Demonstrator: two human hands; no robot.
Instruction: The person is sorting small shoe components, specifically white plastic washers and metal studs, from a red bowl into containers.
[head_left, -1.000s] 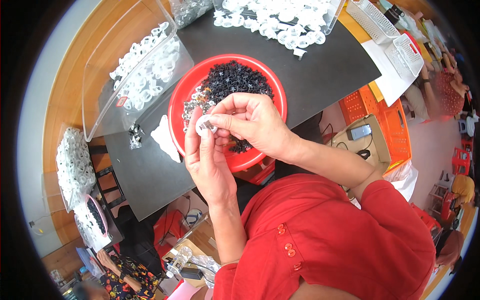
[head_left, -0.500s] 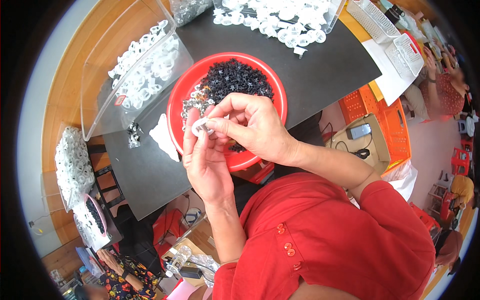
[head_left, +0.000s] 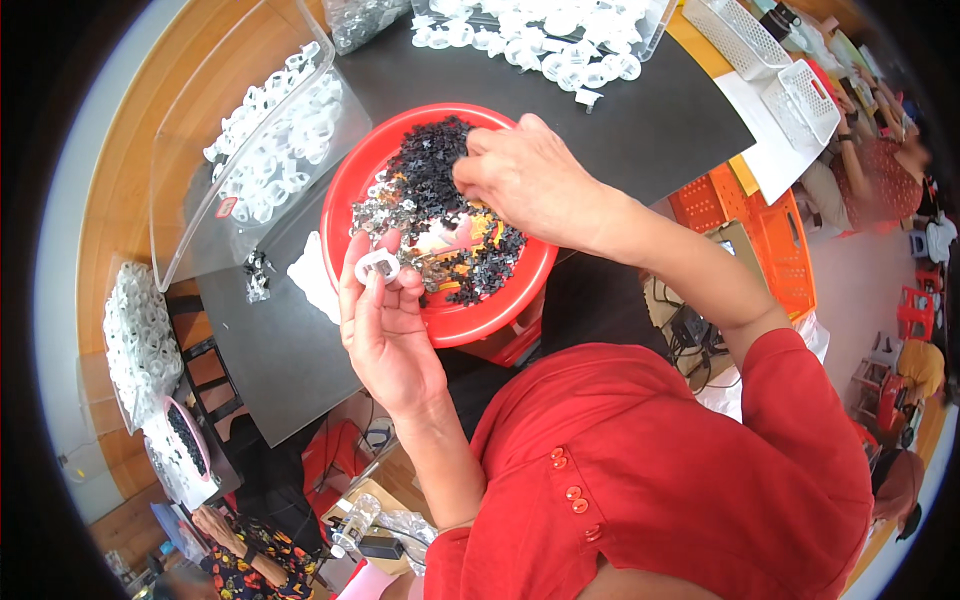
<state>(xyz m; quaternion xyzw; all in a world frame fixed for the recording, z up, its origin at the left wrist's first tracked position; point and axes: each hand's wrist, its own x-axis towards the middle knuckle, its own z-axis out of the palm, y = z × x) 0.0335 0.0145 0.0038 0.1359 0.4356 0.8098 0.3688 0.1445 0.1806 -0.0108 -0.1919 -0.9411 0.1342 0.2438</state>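
Bare hands at work over a round red dish (head_left: 343, 200); clock positions are read about the dish's centre, twelve at the top of the view. The left hand (head_left: 393, 352), at seven o'clock, is palm-up, its thumb and foremost fingertips pinching a white ring-shaped part (head_left: 390, 267) just inside the rim at eight o'clock; its remaining fingers are loosely curled and slightly spread. The right hand (head_left: 530, 182), at two o'clock, is knuckles-up, with bent fingers directed inward at the heap of small black pieces (head_left: 430, 165), which lies toward twelve. Its fingertips are largely hidden, so whether they grasp a piece cannot be told. Small metal pieces (head_left: 378, 218) lie inside the dish toward nine o'clock. Beyond the rim, a clear bin (head_left: 335, 115) of white parts (head_left: 300, 145) stands at ten o'clock. It carries a small red-edged label (head_left: 227, 207), whose marks are too small to read. More white fittings (head_left: 570, 65) lie at one o'clock, on and about the dark table (head_left: 660, 125).
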